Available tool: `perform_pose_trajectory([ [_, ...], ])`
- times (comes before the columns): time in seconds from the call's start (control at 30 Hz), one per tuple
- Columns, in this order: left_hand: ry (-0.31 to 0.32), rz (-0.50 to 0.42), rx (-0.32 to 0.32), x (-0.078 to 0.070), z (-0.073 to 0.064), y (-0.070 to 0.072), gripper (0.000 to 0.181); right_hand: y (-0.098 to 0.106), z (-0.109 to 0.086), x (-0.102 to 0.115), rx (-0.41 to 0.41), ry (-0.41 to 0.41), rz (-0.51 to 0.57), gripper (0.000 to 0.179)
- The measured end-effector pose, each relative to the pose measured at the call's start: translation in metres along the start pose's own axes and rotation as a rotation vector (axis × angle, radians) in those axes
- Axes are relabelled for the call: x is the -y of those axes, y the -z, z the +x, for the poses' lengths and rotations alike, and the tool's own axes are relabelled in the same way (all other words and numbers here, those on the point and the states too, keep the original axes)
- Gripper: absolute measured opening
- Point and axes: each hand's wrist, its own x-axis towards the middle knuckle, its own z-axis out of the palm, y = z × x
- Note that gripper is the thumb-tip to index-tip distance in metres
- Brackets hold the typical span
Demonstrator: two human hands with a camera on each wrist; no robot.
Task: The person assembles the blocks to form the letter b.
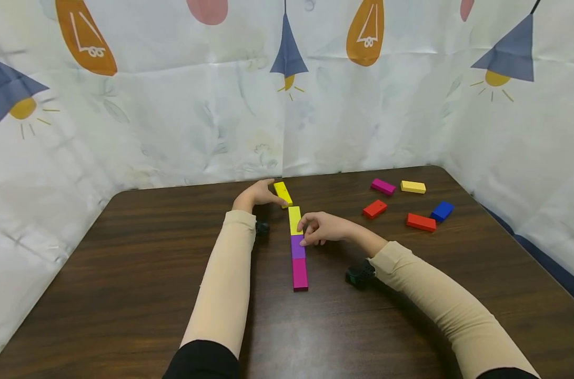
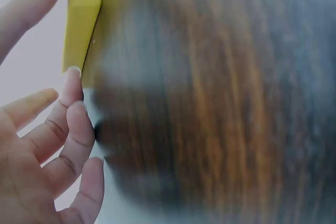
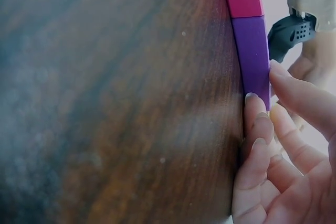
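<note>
At the far end of a row of blocks, my left hand (image 1: 259,195) grips a yellow block (image 1: 283,195), which sits slightly angled to the row. In the left wrist view a fingertip meets one end of this yellow block (image 2: 81,22). The row holds another yellow block (image 1: 294,220), a purple block (image 1: 298,247) and a magenta block (image 1: 300,274), end to end. My right hand (image 1: 328,227) is at its right side, thumb at the purple block, index finger over the yellow one's edge. In the right wrist view fingertips lie against the purple block (image 3: 253,56).
Loose blocks lie on the right of the dark wooden table (image 1: 140,284): magenta (image 1: 383,187), pale yellow (image 1: 413,187), blue (image 1: 442,211), and two red ones, one nearer (image 1: 421,222) and one further left (image 1: 374,209). A patterned white curtain (image 1: 173,121) hangs behind.
</note>
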Motion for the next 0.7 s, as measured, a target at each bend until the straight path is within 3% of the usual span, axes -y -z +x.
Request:
perform_pose_trajectory([
  [0.23,0.008,-0.052,-0.015,0.0017,-0.0067,0.0020,0.083,-0.0003,0.0001,0.0004,-0.006,-0.008,-0.001,0.034],
  [0.7,-0.002,-0.114,-0.018,-0.0034,-0.0026,-0.0048,0.075,0.0002,-0.0001,0.0000,-0.003,-0.005,-0.003,0.032],
])
